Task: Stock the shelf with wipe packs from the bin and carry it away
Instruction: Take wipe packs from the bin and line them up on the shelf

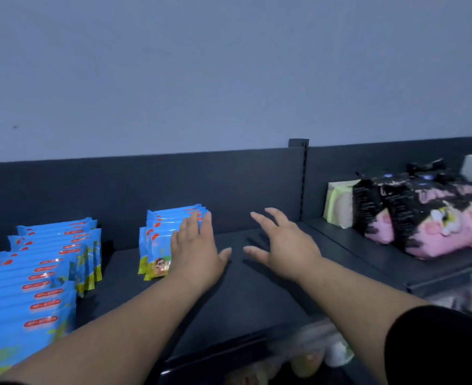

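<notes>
A small upright row of blue wipe packs (157, 240) stands on the dark shelf (245, 287) near its back panel. My left hand (196, 245) lies flat against the right side of that row, fingers straight. My right hand (282, 240) hovers open just above the bare shelf to the right, fingers spread, holding nothing. A longer row of the same blue wipe packs (40, 273) fills the shelf's left end. The bin is out of view.
A slotted upright post (302, 179) divides the shelf bays. The right bay holds black-and-pink packets (423, 218) and a pale green pack (337, 204). Blurred goods sit on a lower shelf (312, 357). A grey wall rises behind.
</notes>
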### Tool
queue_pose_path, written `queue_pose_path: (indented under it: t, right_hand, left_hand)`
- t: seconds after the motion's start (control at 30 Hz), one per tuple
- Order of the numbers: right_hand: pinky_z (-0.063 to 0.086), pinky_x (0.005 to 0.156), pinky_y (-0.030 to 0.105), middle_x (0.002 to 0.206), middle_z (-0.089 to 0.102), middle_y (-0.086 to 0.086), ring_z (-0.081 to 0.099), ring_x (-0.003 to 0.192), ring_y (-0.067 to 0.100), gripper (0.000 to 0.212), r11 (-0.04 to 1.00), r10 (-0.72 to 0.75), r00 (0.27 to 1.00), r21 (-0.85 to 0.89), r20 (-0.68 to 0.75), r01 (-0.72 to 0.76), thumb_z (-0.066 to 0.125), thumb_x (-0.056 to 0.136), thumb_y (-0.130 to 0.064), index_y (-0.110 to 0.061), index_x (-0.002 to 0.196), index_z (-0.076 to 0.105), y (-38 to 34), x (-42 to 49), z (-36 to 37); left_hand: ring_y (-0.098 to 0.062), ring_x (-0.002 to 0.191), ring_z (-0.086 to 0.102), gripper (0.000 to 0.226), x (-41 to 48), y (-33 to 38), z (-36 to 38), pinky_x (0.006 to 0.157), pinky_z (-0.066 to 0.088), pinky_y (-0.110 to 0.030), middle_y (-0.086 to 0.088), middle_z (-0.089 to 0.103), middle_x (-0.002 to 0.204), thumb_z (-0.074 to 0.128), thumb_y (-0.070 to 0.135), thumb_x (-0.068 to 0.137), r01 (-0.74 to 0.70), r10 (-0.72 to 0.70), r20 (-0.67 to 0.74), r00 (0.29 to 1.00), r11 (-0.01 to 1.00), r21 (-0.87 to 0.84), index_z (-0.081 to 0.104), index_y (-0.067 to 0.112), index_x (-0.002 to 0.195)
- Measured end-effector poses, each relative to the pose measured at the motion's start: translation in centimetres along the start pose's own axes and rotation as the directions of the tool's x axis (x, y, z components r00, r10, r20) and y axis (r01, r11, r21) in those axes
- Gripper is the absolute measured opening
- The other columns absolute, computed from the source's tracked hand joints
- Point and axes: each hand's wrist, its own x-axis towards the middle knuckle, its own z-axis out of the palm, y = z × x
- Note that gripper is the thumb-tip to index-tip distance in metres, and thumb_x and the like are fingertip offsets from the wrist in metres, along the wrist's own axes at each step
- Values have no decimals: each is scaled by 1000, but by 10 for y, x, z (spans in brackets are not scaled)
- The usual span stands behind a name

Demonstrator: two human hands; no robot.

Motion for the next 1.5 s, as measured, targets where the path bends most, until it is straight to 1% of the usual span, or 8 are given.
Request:
queue_pose_path:
  t: [0.13, 0.4, 0.6, 0.73, 0.9, 1.2, 1.37, 1.5]
  right_hand:
    - [33, 110, 37, 158, 16, -3, 29, 140, 21, 76, 988, 95, 989, -107, -112, -107, 42, 86, -69, -36, 150, 20, 39, -40, -20]
    - [33, 109, 38, 153, 28, 1, 33, 137, 22, 68, 928, 281, 917, -164, -285, -335, 43, 87, -66, -33, 146, 31, 132, -138, -72]
    - [29, 113, 40, 156, 24, 0, 28, 141, 21, 74, 838, 455, 847, -191, -275, -512, 31, 85, -71, -34, 149, 23, 227, -249, -100]
    - [25, 115, 42, 159, 18, 1, 19, 144, 22, 73, 783, 535, 810, -218, -240, -583, 33, 90, -68, -33, 151, 16, 288, -326, -112]
    - [27, 114, 44, 158, 19, 0, 22, 143, 22, 70, 724, 633, 747, -187, -202, -664, 34, 90, -67, -34, 150, 19, 346, -405, -106]
    - [23, 115, 44, 160, 11, -3, 15, 145, 22, 70, 586, 809, 586, -142, 43, -798, 33, 92, -65, -35, 151, 10, 409, -494, -31]
    - [24, 114, 42, 160, 13, -1, 17, 145, 22, 70, 533, 845, 513, -142, 152, -834, 32, 92, -65, -34, 151, 11, 422, -526, 43]
    - [23, 114, 39, 160, 13, -3, 18, 144, 20, 70, 488, 861, 450, -137, 235, -862, 34, 91, -65, -36, 151, 13, 420, -552, 112]
  left_hand:
    - [-27, 147, -1, 87, -19, 53, 13, 119, 7, -41, -4, -5, 160, 49, 55, 89, -133, 134, 40, 990, 991, -35, 1, 19, 152]
    - [-26, 146, -6, 82, -63, 182, 24, 118, 1, -44, -1, -7, 160, 41, 57, 92, -358, 364, 78, 928, 930, -79, -2, 21, 152]
    - [-26, 146, -5, 79, -134, 311, 65, 119, 0, -45, -1, -5, 160, 33, 61, 93, -462, 480, 166, 861, 876, -139, -1, 21, 152]
    - [-27, 147, -5, 78, -185, 387, 99, 118, 1, -47, -2, -5, 160, 31, 62, 93, -505, 524, 214, 825, 852, -139, 1, 20, 152]
    - [-27, 147, -7, 77, -242, 451, 148, 117, -2, -48, -3, -7, 160, 27, 62, 94, -546, 567, 281, 775, 823, -156, -1, 20, 152]
    - [-28, 146, -1, 74, -308, 475, 255, 117, 2, -48, -3, -2, 160, 30, 60, 95, -588, 588, 427, 687, 795, -150, 3, 22, 152]
    - [-27, 146, -2, 74, -331, 444, 332, 117, 9, -47, -3, -2, 160, 34, 59, 94, -602, 574, 527, 627, 786, -139, 7, 22, 152]
    - [-30, 146, 1, 78, -347, 403, 387, 118, 10, -47, -6, -4, 160, 35, 60, 94, -601, 509, 630, 587, 795, -84, 0, 23, 152]
